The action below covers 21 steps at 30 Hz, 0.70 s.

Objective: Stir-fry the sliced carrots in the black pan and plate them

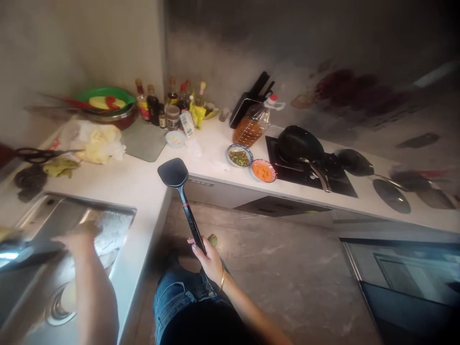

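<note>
One spatula [182, 195], several bottles [153, 108] (labels [144, 110] illegible)

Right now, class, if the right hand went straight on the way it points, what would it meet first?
Beyond the black spatula it holds, the right hand would probably meet the white countertop near its inner corner; depth is unclear.

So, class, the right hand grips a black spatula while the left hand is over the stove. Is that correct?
Not quite: the head view shows the left hand over the sink. The right hand does grip a black spatula.
</note>
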Motion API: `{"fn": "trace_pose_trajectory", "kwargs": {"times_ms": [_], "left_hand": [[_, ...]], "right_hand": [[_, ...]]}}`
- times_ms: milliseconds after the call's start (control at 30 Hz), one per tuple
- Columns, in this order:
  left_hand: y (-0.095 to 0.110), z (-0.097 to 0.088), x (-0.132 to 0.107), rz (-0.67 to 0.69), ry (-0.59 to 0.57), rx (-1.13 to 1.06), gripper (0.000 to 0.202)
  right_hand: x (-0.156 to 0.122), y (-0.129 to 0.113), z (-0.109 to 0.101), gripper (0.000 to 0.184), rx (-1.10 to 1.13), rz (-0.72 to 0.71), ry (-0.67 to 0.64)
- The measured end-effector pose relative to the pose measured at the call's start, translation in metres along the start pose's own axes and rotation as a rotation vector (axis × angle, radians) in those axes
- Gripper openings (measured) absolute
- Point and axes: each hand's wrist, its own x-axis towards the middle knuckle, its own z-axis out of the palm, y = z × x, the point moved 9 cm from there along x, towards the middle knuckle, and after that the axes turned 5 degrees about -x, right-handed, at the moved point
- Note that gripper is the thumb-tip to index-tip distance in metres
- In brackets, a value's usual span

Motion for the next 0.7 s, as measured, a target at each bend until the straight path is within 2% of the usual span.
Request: {"fn": "trace_pose_trajectory", "kwargs": {"times_ms": [67,100,133,167,233,267,300,367,400,433,500,600,633,700], "left_hand": [[0.050,-0.022,0.001,-0.012,0.095,-0.221,0.047],[0.085,-0.034,-0.002,0.001,0.162,-0.326,0.057],[0.125,-0.046,-0.008,0.011,0.250,-0.415,0.067],[0.175,-0.051,-0.016,0.067,0.282,-0.470,0.073],[0.286,-0.049,-0.039,0.210,0.246,-0.724,0.076],[0.344,-0.044,-0.053,0.292,0.198,-0.827,0.078],[0.395,-0.035,-0.066,0.318,0.148,-0.886,0.082],[0.477,-0.016,-0.086,0.298,0.057,-0.978,0.090],[0.505,-0.006,-0.090,0.265,0.017,-1.014,0.093],[0.524,0.002,-0.090,0.225,0.004,-1.052,0.094],[0.534,0.003,-0.076,0.181,0.092,-1.143,0.086],[0.512,-0.017,-0.029,0.251,0.301,-1.211,0.065],[0.505,-0.024,-0.010,0.300,0.330,-1.200,0.062],[0.503,-0.034,0.030,0.424,0.284,-1.119,0.066]], "right_hand": [[-0.005,0.015,-0.042,0.027,-0.006,0.016,0.047],[-0.008,0.024,-0.065,0.028,-0.010,0.026,0.077],[-0.011,0.034,-0.088,0.029,-0.012,0.040,0.108],[-0.015,0.046,-0.111,0.030,-0.012,0.060,0.142],[-0.023,0.072,-0.158,0.033,-0.011,0.114,0.208],[-0.028,0.085,-0.180,0.034,-0.013,0.147,0.236],[-0.033,0.098,-0.202,0.037,-0.019,0.182,0.262],[-0.042,0.120,-0.243,0.042,-0.039,0.245,0.306],[-0.046,0.129,-0.263,0.045,-0.051,0.268,0.328],[-0.049,0.135,-0.281,0.047,-0.066,0.283,0.349],[-0.052,0.144,-0.311,0.050,-0.105,0.299,0.377],[-0.046,0.150,-0.338,0.054,-0.166,0.315,0.393],[-0.043,0.150,-0.342,0.055,-0.181,0.322,0.400],[-0.034,0.151,-0.345,0.055,-0.209,0.343,0.410]]}}
